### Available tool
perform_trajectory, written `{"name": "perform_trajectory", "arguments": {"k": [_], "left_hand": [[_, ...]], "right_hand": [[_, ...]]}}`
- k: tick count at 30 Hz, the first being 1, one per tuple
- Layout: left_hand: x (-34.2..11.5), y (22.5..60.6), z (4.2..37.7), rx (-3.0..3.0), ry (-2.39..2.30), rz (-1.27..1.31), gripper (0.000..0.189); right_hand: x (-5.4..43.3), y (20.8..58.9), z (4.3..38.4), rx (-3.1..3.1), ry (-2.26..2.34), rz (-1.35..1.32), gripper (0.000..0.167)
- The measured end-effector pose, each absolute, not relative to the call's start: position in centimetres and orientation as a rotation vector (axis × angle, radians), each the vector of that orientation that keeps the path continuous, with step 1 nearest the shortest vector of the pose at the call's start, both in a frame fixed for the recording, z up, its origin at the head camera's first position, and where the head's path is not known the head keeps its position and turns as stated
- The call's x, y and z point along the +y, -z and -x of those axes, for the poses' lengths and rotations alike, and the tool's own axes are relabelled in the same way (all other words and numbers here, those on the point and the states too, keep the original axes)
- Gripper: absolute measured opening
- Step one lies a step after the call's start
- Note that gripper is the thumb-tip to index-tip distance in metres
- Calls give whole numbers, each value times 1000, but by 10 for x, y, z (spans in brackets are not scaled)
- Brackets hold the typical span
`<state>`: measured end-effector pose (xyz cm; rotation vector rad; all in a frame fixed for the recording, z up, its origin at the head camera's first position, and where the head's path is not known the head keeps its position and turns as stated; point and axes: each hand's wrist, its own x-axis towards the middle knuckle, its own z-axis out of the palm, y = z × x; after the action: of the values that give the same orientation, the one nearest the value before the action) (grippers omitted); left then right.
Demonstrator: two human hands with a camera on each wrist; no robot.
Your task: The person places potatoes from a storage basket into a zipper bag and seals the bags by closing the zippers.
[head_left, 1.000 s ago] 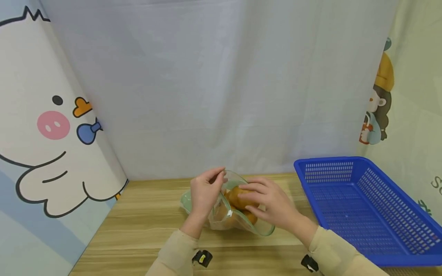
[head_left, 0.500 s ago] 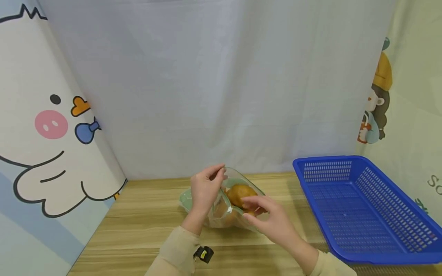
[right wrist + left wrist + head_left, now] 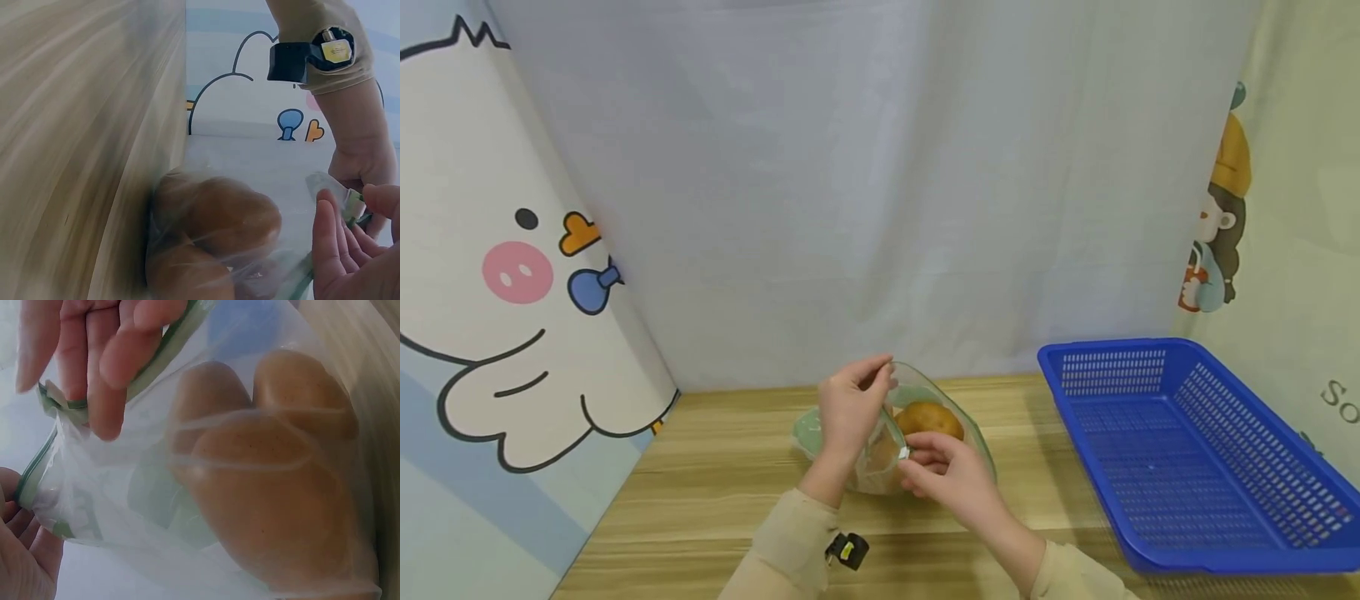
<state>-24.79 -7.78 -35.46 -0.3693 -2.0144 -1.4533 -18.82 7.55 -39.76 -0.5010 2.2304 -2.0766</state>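
A clear zip bag (image 3: pixel 868 477) with a green rim lies on the wooden table, its mouth spread. Several brown potatoes (image 3: pixel 269 494) are inside; one potato (image 3: pixel 934 419) shows through the opening in the head view. My left hand (image 3: pixel 852 410) pinches the bag's rim at its upper left corner and holds it raised. At the near side of the mouth, my right hand (image 3: pixel 953 477) pinches the rim beside the white slider (image 3: pixel 903 452). In the right wrist view, the potatoes (image 3: pixel 234 215) rest against one another behind the clear film.
To the right stands a blue plastic basket (image 3: pixel 1157 467) with slotted walls. A pale curtain (image 3: pixel 850 208) hangs behind the table (image 3: pixel 700 475), with cartoon-printed cloths on both sides. A black strap device (image 3: pixel 847 550) sits on the left wrist.
My right hand has come off the potato at the bag's mouth and moved left and down to the rim near the slider. The left hand keeps its pinch in nearly the same place.
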Motion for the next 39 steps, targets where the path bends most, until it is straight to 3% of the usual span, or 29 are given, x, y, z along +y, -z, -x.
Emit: {"name": "perform_trajectory", "arguments": {"k": [7,13,22,39], "left_hand": [[-79,354,247,-1980,1504,359,14],[-82,344,243,-1948,1551,342,14],[-88,323,238,-1840,1583,368,14],[-109,307,231,-1750,1621,312,24]], "right_hand": [[67,397,191,2443,2062,499,24],[74,387,199,2672,2041,734,10],[89,348,218,3009,1871,1258,10],[123,260,281,3020,1637,1870,15]]}}
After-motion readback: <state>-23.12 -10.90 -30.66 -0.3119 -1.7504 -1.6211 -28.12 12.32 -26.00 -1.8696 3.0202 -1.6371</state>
